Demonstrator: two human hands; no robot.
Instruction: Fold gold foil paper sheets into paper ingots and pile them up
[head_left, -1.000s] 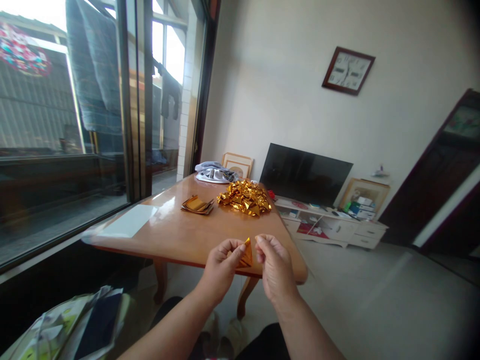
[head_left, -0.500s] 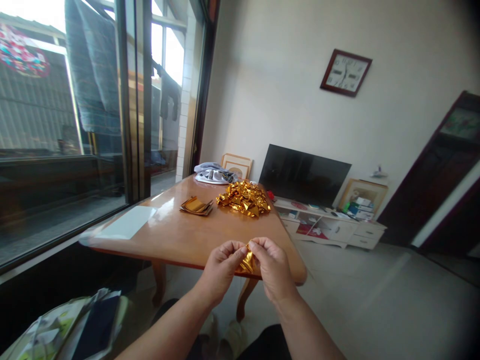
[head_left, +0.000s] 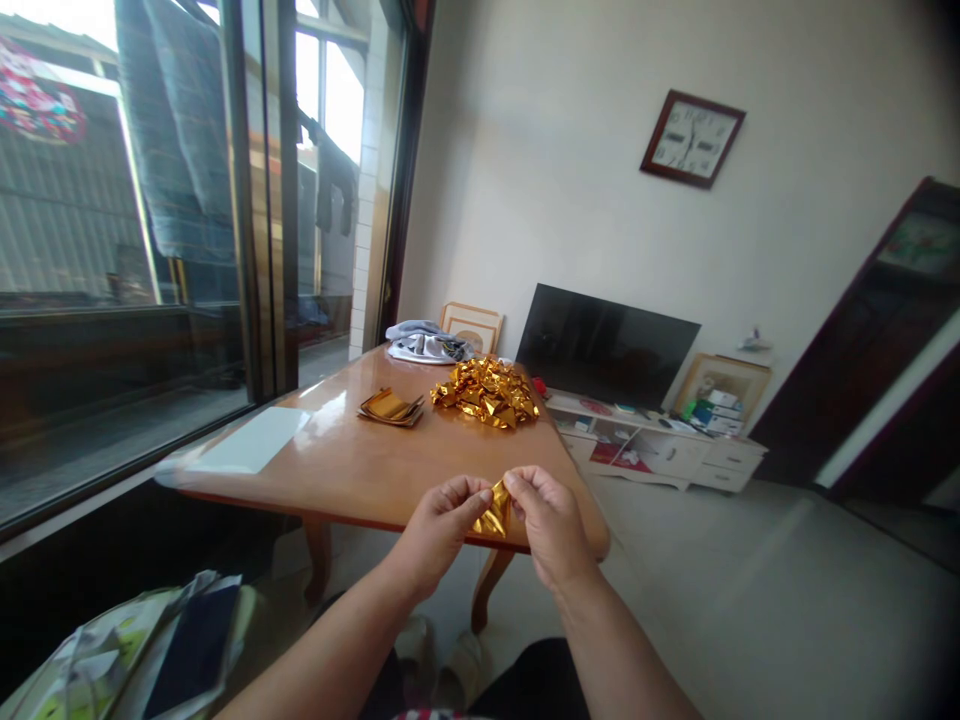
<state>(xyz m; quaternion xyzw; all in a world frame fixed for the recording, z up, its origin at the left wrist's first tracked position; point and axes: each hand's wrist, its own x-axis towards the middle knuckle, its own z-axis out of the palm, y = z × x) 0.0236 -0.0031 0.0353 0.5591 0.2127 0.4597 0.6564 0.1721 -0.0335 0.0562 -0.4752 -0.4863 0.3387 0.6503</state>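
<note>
Between my two hands, above the near edge of the wooden table [head_left: 360, 480], is a piece of folded gold foil paper [head_left: 493, 514]. My left hand [head_left: 444, 525] pinches its left upper side with thumb and fingers. The opposite corner is pinched by my right hand [head_left: 551, 520]. Farther back on the tabletop lies a heap of shiny folded gold foil pieces [head_left: 487, 393]. Left of the heap sits a small stack of flat gold paper sheets [head_left: 390, 407].
A pale sheet [head_left: 251, 440] lies at the table's left, and folded clothes [head_left: 424, 342] rest at the far end. Beyond stand a television [head_left: 606, 345] and a low white cabinet [head_left: 667, 455]. Bags [head_left: 142, 650] are at lower left, beside the window wall.
My hands have drawn slightly apart, the right one moving a little up and to the right. More of the gold foil paper shows between them. The view has shifted slightly.
</note>
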